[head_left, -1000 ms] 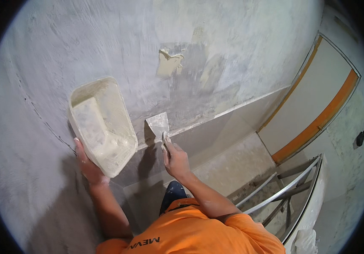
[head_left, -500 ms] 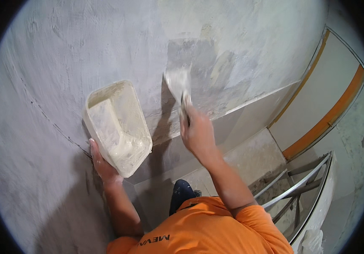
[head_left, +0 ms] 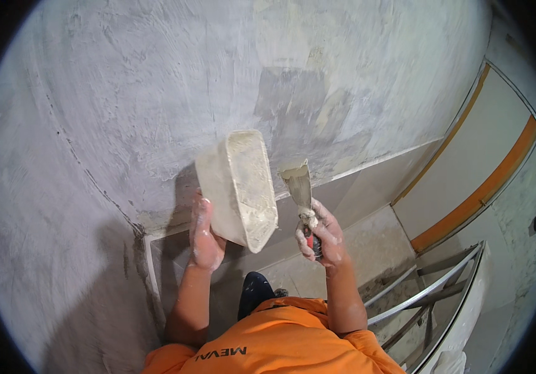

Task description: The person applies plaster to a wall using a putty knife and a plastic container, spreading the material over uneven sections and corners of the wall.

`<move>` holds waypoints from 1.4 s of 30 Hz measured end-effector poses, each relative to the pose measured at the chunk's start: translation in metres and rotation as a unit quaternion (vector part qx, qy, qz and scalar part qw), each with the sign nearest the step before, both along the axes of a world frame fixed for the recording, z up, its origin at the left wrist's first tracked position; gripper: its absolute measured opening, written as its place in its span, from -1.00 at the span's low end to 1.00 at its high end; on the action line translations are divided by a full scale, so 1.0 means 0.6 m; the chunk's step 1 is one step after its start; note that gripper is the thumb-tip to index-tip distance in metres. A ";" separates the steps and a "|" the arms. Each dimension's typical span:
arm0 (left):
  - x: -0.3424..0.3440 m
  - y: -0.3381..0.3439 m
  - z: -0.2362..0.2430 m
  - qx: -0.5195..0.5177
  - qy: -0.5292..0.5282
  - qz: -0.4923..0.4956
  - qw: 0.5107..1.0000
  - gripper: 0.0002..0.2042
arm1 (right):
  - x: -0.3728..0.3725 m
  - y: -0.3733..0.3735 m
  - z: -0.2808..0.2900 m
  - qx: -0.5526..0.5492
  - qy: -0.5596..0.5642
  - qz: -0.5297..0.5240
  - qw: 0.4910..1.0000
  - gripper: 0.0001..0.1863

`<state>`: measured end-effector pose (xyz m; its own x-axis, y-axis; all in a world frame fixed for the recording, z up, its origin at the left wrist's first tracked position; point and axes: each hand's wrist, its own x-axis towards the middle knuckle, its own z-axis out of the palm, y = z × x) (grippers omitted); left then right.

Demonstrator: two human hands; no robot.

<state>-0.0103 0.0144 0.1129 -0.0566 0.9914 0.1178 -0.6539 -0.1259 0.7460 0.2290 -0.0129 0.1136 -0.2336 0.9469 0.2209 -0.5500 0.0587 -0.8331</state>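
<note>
The left hand (head_left: 206,235) is closed under the near end of a white rectangular plaster tub (head_left: 238,187), propping it up so its open side tilts toward the right; the inside is caked with pale filler. The right hand (head_left: 321,234) is wrapped tight around the red handle of a putty knife (head_left: 299,190), whose broad steel blade points upward, smeared with grey-white compound, and stands just beside the right rim of the tub, close to it though contact cannot be made out. Both tools are held in front of a grey skimmed wall (head_left: 155,81), where a darker, damp-looking patch (head_left: 308,118) lies above and slightly right of the blade. Below the wall runs a pale tiled band (head_left: 367,187), and off to the right are an orange-edged door frame (head_left: 480,199) and the metal rails of a stepladder (head_left: 430,293). The person's orange shirt (head_left: 280,343) fills the lower edge. By the look of it, the step in hand is the pass between tub and wall: the knife is at the tub's lip, either taking up filler or wiping off surplus. The next move would call for a loaded blade carried up to the damp patch, laid at a shallow angle and drawn with even pressure, while the tub is kept tipped enough not to spill.
</note>
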 end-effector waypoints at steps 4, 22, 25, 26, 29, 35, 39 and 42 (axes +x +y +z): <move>0.011 -0.009 -0.005 0.011 -0.049 -0.088 0.995 -0.46 | -0.015 -0.006 -0.007 0.062 -0.085 -0.026 0.994 -0.45; 0.024 -0.028 -0.011 0.004 -0.012 -0.043 0.999 -0.37 | -0.024 -0.028 -0.023 0.089 -0.149 -0.050 0.983 -0.44; 0.025 -0.027 -0.020 0.024 -0.025 -0.058 0.998 -0.36 | -0.018 -0.025 -0.036 0.138 -0.235 -0.102 0.957 -0.49; 0.026 -0.029 -0.020 0.023 -0.025 -0.060 0.998 -0.36 | -0.017 -0.023 -0.040 0.191 -0.301 -0.150 0.922 -0.50; 0.033 -0.028 -0.024 0.034 -0.014 -0.049 0.998 -0.34 | -0.001 -0.015 -0.056 0.248 -0.387 -0.205 0.864 -0.51; 0.024 -0.023 -0.047 0.096 0.005 -0.066 0.993 -0.43 | 0.009 -0.012 -0.058 0.197 -0.379 -0.213 0.879 -0.50; 0.020 -0.031 -0.049 0.064 -0.089 -0.121 0.987 -0.44 | 0.022 0.004 -0.061 0.116 -0.448 -0.248 0.851 -0.52; 0.016 -0.032 -0.032 0.056 -0.034 -0.105 0.992 -0.43 | 0.024 0.018 -0.093 0.126 -0.384 -0.316 0.858 -0.50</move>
